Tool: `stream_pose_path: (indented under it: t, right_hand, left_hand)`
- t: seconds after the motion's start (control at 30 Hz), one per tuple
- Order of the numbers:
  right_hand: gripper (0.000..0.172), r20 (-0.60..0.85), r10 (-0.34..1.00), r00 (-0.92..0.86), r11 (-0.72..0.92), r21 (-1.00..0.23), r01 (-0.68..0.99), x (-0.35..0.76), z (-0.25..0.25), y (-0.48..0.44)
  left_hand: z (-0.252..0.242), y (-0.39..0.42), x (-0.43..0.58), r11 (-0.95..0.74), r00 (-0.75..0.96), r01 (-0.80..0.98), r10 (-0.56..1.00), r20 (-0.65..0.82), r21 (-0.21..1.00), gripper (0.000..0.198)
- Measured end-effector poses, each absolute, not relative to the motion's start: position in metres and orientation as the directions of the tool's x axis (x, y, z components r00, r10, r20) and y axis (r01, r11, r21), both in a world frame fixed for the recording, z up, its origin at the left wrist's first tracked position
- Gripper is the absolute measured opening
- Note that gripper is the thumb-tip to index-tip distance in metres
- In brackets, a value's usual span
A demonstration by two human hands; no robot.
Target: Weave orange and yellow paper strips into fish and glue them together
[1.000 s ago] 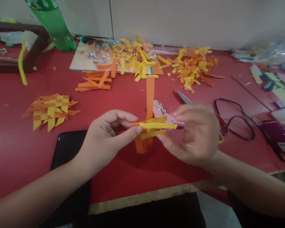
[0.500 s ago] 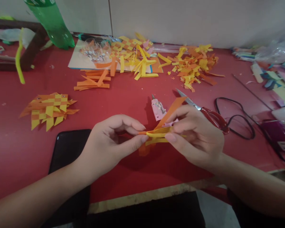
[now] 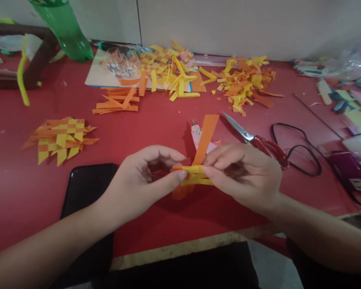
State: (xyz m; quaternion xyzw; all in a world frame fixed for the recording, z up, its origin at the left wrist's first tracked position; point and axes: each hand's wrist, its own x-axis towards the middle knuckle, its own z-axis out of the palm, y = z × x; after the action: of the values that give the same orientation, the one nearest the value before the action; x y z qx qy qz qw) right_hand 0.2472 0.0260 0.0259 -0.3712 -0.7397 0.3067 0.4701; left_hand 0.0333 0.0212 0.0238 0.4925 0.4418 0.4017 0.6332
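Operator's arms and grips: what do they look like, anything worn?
Left grip and right grip: bare hands, no gloves, rings or markings visible. Left forearm and right forearm: bare, no watch, bracelet or cable visible. Black cloth shows below the right forearm; sleeve or other clothing, unclear.

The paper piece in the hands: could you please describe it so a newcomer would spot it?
Over the near side of the red table, find the left hand and right hand. The paper piece, yellow and orange, is pinched by both. Unlike the loose scraps farther back, it is held, with one long orange strip pointing away from the person.
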Motion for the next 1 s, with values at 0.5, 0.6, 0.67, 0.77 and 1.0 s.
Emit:
stream_pose_path:
  t: [0.5,0.6,0.67,0.77,1.0]
  right_hand:
    - [0.021,0.382,0.857,-0.346,0.478,-0.841,0.255,0.2466,0.0207,0.0223]
    - [0.024,0.324,0.882,-0.343,0.423,-0.866,0.269,0.2473,0.0196,0.0213]
    - [0.025,0.308,0.894,-0.325,0.403,-0.87,0.285,0.2469,0.0203,0.0209]
    - [0.028,0.282,0.918,-0.278,0.362,-0.882,0.3,0.2457,0.0222,0.0205]
    - [0.035,0.183,0.951,-0.25,0.259,-0.912,0.317,0.2455,0.0256,0.0236]
  left_hand:
    - [0.0269,0.0201,0.028,0.122,0.338,0.148,0.927,-0.166,0.982,0.011]
    - [0.025,0.0209,0.0259,0.14,0.328,0.142,0.927,-0.18,0.98,0.015]
    - [0.0236,0.0222,0.0258,0.167,0.316,0.133,0.927,-0.201,0.977,0.017]
    - [0.0218,0.0246,0.0273,0.247,0.313,0.087,0.913,-0.262,0.965,0.02]
    - [0.0217,0.0272,0.0312,0.448,0.357,-0.093,0.849,-0.39,0.889,0.024]
